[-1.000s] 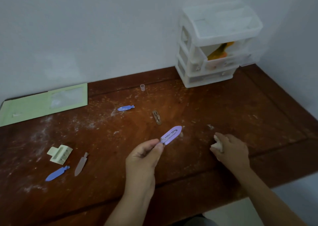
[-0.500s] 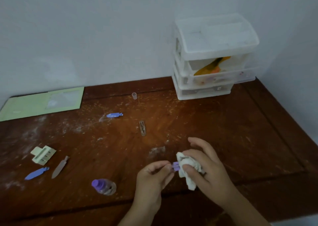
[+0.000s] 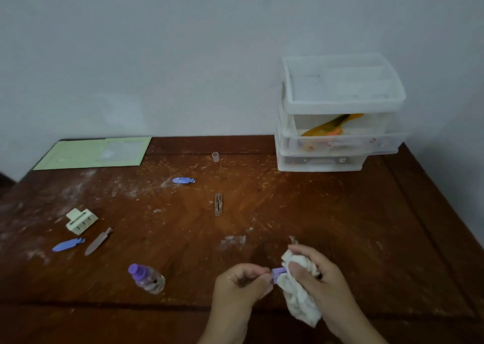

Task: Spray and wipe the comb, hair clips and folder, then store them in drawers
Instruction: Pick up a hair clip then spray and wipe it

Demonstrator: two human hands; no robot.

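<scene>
A purple hair clip [image 3: 277,273] was held at one end by the pinched fingers of the left hand [image 3: 242,284]. Its long side ran left to right, and its far end pointed right into a white cloth [image 3: 298,291]. The cloth was bunched up in the right hand [image 3: 318,278], which was closed around it and pressed on the clip. Only a small part of the clip could be seen between the two hands.

All of this was seen well in front of the drawer box [image 3: 337,113], near the front edge of the brown counter [image 3: 340,225]. The drawer box was set at the back of the counter against the wall. Something orange [image 3: 331,126] was seen lying in its upper drawer. What was in the lower drawers could not be made out.

Left of the drawer box, a green folder [image 3: 91,153] was laid flat by the wall. A blue clip [image 3: 183,180] and a brown clip [image 3: 218,204] were seen in front and to the left of the box. The brown clip's long side pointed toward the wall. A small bottle with a purple cap [image 3: 146,278] was seen just left of the left hand.
</scene>
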